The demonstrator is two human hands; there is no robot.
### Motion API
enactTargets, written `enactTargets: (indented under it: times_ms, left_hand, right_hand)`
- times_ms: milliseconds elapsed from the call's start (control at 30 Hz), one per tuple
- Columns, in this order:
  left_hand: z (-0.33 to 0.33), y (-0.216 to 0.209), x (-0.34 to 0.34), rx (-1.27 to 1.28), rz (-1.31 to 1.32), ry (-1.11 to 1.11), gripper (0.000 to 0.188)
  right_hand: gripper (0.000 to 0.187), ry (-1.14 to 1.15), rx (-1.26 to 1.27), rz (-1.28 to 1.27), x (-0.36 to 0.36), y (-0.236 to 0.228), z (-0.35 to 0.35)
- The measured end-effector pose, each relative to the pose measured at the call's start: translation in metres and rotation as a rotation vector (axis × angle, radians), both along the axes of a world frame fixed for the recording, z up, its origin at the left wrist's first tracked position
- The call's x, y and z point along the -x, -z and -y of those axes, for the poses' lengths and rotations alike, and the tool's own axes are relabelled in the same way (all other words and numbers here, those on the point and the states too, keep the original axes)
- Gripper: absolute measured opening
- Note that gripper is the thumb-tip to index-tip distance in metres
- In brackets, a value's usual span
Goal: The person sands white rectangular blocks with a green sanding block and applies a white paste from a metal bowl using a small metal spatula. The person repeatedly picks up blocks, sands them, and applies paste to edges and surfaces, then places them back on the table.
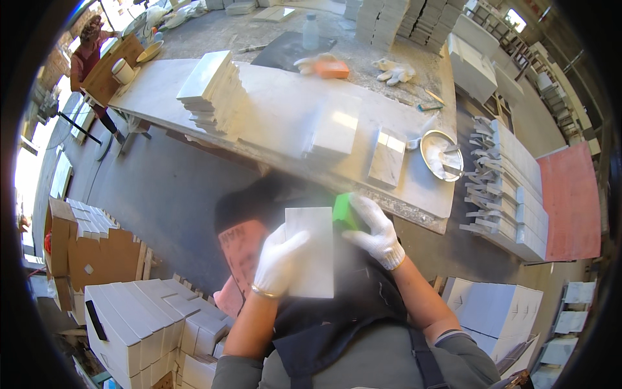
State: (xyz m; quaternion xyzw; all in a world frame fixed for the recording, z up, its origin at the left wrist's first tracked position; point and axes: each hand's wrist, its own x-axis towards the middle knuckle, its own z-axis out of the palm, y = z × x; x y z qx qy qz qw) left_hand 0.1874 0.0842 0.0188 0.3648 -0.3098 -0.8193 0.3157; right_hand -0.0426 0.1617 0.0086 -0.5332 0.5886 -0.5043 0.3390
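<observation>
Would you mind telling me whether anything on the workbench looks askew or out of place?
The tall stack of white tiles at the bench's left end is fanned out, its lower tiles stepped sideways. A loose white glove lies crumpled on the dusty far side.

Two gloved hands [278, 259] — one tile [312, 249]

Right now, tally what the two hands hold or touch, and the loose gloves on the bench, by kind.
White marble tile, held by left hand: 1
Green sanding block, in right hand: 1
Loose white gloves: 1 pair
Total: 3
</observation>
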Motion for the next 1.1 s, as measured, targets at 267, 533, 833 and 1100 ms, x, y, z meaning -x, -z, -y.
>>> enactTargets:
  times_ms: [267,533,833,1100]
  left_hand:
    - [-0.001,0.001,0.006,0.018,0.025,0.037,0.032]
    - [-0.003,-0.001,-0.002,-0.007,0.05,0.039,0.035]
    - [-0.001,-0.006,0.009,-0.017,0.007,0.063,0.036]
    - [-0.004,-0.001,0.014,0.015,0.044,0.053,0.034]
  right_hand:
    - [0.082,-0.119,0.333,-0.19,0.003,0.001,-0.002]
    - [0.087,0.011,0.12,0.018,0.002,-0.003,-0.009]
    - [0.084,0.129,-0.016,-0.145,0.014,-0.003,-0.008]
    - [0.079,-0.025,0.26,-0.212,0.011,0.001,-0.001]
